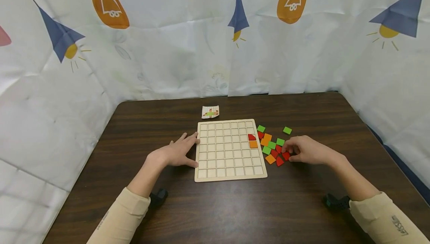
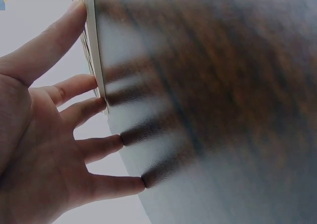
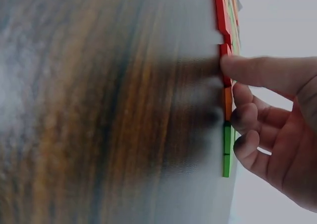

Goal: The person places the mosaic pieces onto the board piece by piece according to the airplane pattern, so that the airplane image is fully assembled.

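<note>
A pale wooden grid board (image 1: 230, 179) lies on the table. My left hand (image 1: 176, 150) rests at its left edge, fingers spread; in the left wrist view the thumb and two fingers of this hand (image 2: 54, 130) touch the rim. At the board's right side, a red quarter-round tile (image 1: 252, 137) sits in a cell above an orange square tile (image 1: 253, 144). Right of the board, my right hand (image 1: 308, 150) pinches a red tile (image 1: 286, 156) at the pile's edge. The right wrist view has the thumb of the hand (image 3: 282, 120) on that red tile (image 3: 225, 68).
Loose green, orange and red tiles (image 1: 270, 159) lie beside the board's right edge. One green tile (image 1: 287, 130) is set apart behind them. A small pattern card (image 1: 210, 112) lies beyond the board on the dark wooden table (image 1: 228, 210). Printed curtains (image 1: 168, 61) surround the table.
</note>
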Available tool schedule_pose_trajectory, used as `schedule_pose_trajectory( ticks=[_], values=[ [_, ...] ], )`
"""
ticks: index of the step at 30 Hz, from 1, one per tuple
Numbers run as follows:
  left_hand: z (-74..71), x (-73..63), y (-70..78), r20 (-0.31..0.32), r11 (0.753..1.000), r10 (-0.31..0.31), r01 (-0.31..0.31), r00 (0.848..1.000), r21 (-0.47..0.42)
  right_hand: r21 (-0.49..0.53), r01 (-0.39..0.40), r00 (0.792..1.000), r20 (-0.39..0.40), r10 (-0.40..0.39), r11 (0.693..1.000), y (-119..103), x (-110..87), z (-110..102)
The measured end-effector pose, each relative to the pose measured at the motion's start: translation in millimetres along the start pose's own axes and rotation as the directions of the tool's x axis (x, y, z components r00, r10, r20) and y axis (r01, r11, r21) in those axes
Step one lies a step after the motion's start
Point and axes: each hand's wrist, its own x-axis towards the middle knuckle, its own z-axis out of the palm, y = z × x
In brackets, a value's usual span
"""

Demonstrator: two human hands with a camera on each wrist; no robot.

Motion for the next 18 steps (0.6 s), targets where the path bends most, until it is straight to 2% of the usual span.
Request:
schedule_pose_trajectory(
  ticks=[18],
  values=[
    [0.1,0.3,0.2,-0.002,1.000,-0.003,0.003,1.000,-0.001,-0.028,0.027,0.999,-0.018,-0.027,0.999,1.4,0.9,4.7]
  ],
)
